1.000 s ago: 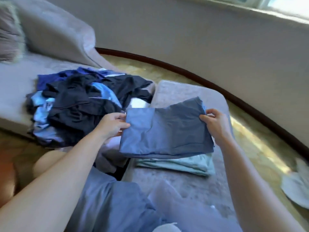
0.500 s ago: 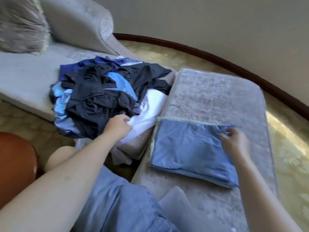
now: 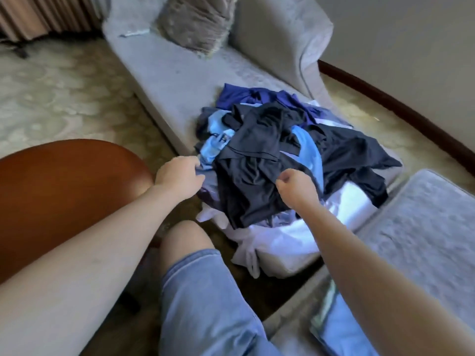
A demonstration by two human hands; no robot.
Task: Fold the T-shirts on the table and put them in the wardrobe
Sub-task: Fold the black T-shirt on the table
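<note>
Step in hand: judged to be taking the next garment off the pile of T-shirts point(image 3: 282, 150) for folding.
Pile location: on the near end of the grey sofa point(image 3: 180, 78), in front of the person's knee; unfolded and tangled, with white cloth point(image 3: 295, 237) hanging off the sofa edge beneath it.
Top item: dark T-shirt point(image 3: 254, 160), crumpled and draped across the middle of the pile.
Right hand point(image 3: 295, 187): on the near right part of the dark T-shirt; grip closed, fingers curled on a bunch of its fabric.
Left hand point(image 3: 178, 176): at the left edge of the pile, just beside the light blue T-shirt point(image 3: 210, 147); fingers curled, but the view is blurred here, so it cannot be told whether the grip holds any cloth.
Done so far: folded blue T-shirt point(image 3: 341, 335) lies on the near end of the grey padded table point(image 3: 424, 240), partly behind the right forearm.
Progress estimate: early; most shirts are unfolded and nothing is in the wardrobe, which is out of view.
Method note 1: lift only the dark T-shirt, and lift it slowly; its sleeves may be tangled in the neighbours.
Method note 2: find both shoulder seams before carrying it to the table, so it lies flat.
Risk: a fast pull may drag the pile onto the floor.
</note>
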